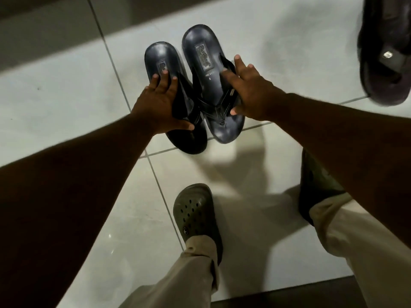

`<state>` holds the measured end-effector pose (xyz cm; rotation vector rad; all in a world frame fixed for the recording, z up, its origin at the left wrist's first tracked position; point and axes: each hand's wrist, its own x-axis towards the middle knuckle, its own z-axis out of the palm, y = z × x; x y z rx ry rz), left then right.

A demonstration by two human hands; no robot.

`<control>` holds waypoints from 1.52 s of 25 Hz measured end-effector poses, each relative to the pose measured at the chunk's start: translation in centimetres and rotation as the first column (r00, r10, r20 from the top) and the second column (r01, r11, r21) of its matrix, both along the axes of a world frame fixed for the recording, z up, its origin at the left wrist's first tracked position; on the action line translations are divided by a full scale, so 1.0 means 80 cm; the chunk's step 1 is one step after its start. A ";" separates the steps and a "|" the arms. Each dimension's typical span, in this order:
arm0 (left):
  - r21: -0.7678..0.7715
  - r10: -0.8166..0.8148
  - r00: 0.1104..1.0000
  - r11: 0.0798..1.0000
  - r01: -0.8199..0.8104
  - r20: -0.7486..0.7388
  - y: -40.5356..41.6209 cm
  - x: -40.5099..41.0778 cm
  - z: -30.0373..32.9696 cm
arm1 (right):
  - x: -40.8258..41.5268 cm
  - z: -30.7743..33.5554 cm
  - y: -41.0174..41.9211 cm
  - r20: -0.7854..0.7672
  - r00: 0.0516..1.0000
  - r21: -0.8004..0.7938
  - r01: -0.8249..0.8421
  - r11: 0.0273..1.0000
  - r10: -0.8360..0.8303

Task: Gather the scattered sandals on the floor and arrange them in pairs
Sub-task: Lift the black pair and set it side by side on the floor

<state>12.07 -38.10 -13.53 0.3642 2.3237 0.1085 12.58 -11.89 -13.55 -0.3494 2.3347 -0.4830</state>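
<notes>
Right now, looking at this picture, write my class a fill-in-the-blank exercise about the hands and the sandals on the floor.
1. Each hand rests on one dark ____.
2. The left hand holds the left sandal; the right hand holds the ____ one.
3. The two sandals sit ____ on the tiled floor.
4. The person's feet wear green ____.

Answers: sandal; right; side by side; clogs

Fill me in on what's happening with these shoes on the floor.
A person is bending over a tiled floor, one dark flip-flop in each hand. The left hand grips the left flip-flop; the right hand grips the right flip-flop. The two sit side by side, heels away from the person, apparently being set down as a pair. Another dark sandal lies apart at the upper right.
</notes>
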 end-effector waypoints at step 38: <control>0.046 -0.500 0.846 0.856 0.515 -0.185 0.741 -0.155 -0.041 | -0.056 -0.007 0.691 -0.207 0.933 0.233 0.339 0.911 -0.295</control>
